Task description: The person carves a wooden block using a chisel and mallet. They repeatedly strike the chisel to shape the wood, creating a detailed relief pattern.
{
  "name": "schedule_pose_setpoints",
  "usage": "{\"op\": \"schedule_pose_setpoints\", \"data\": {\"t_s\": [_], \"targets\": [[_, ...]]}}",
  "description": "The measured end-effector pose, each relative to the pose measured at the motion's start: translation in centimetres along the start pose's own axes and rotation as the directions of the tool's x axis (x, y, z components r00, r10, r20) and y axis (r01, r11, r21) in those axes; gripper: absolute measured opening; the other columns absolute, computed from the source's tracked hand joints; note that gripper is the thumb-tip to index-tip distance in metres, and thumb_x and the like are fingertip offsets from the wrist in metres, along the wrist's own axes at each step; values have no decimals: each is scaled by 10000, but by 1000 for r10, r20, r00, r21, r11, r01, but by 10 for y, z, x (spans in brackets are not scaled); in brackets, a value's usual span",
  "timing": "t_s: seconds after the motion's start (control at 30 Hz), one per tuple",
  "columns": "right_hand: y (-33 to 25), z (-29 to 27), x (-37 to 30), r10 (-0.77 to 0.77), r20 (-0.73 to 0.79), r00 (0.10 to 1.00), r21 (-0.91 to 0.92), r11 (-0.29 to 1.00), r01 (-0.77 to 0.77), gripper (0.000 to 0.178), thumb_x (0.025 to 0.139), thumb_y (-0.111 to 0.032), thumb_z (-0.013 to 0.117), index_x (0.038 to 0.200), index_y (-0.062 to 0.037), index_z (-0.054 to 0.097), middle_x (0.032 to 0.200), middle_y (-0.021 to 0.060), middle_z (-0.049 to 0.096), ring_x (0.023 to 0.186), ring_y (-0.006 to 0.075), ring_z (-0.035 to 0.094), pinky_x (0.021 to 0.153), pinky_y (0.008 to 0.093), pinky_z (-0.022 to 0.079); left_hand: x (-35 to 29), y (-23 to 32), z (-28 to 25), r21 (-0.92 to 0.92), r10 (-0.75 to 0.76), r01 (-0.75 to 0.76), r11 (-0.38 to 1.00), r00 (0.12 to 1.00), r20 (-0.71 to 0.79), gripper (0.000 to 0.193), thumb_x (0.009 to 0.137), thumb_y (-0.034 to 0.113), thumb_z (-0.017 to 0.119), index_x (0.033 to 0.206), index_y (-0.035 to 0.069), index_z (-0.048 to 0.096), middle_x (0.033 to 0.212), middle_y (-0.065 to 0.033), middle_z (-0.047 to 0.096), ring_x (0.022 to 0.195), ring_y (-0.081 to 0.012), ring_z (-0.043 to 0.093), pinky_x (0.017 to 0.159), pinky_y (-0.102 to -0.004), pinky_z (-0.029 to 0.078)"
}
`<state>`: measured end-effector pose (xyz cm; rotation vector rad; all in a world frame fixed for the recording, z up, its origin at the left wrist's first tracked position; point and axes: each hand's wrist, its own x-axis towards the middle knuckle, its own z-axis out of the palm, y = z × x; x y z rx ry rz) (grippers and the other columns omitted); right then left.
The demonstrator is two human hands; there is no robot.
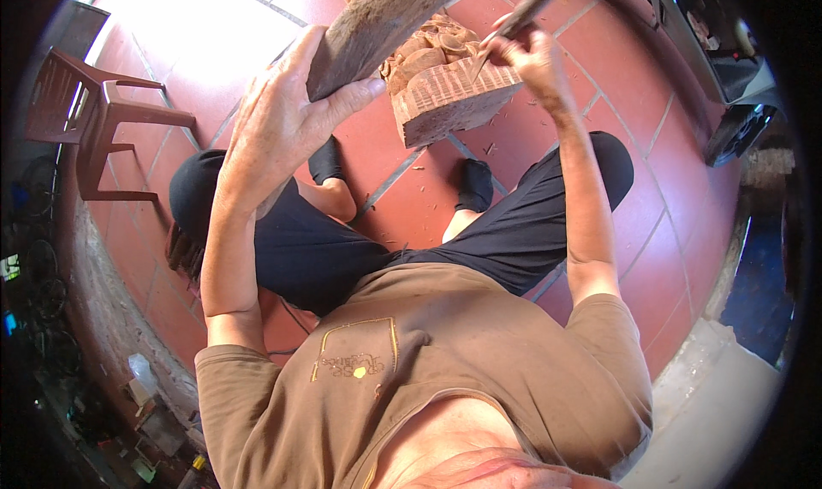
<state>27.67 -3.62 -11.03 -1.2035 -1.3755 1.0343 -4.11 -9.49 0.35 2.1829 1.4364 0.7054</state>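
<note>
In front of me on the tiled floor stands a carved reddish-brown wood block [458, 104], with rounded relief forms on top and rows of cut marks along its near edge. My left hand [287, 116] is closed around the near end of a thick, worn wooden mallet [377, 35], raised at the left of the block; its far end runs out of the picture. My right hand [535, 56] grips a chisel [525, 11] by its upper part. The chisel slants down to the left, its tip at the block's marked edge.
A brown plastic chair [107, 116] stands at the left. Wood chips [418, 168] lie on the red tiles between my feet. Dark machinery or a vehicle part [728, 69] is at the far right. Assorted clutter [163, 429] fills the lower left.
</note>
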Motion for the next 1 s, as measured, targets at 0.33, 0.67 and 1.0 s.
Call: {"op": "schedule_pose_setpoints", "data": {"t_s": [0.33,0.67,1.0], "targets": [[4,2,-4,8,25,1000,-2,1000,-7,250,928,-47,674,1152,-3,574,1010,124,703,921,201,715,791,328,611,3,2,0,-8,-5,5,1000,1000,22,744,834,429,784,1314,-80,535,1043,-202,703,958,-226,688,868,-332,517],[13,7,-10,42,111,993,-47,998,-37,265,924,-23,661,1174,-51,579,1019,86,709,953,168,695,819,312,592,4,7,2,-15,-44,45,999,997,66,776,826,480,775,1325,-65,536,1033,-206,707,966,-241,693,872,-348,516],[12,13,-13,-20,110,994,-99,995,31,303,940,-31,645,1229,-79,569,1053,79,708,1014,183,687,871,319,582,5,7,2,-64,-19,21,998,999,35,799,817,474,790,1360,-46,518,1064,-200,701,1005,-217,683,917,-343,499]]}}
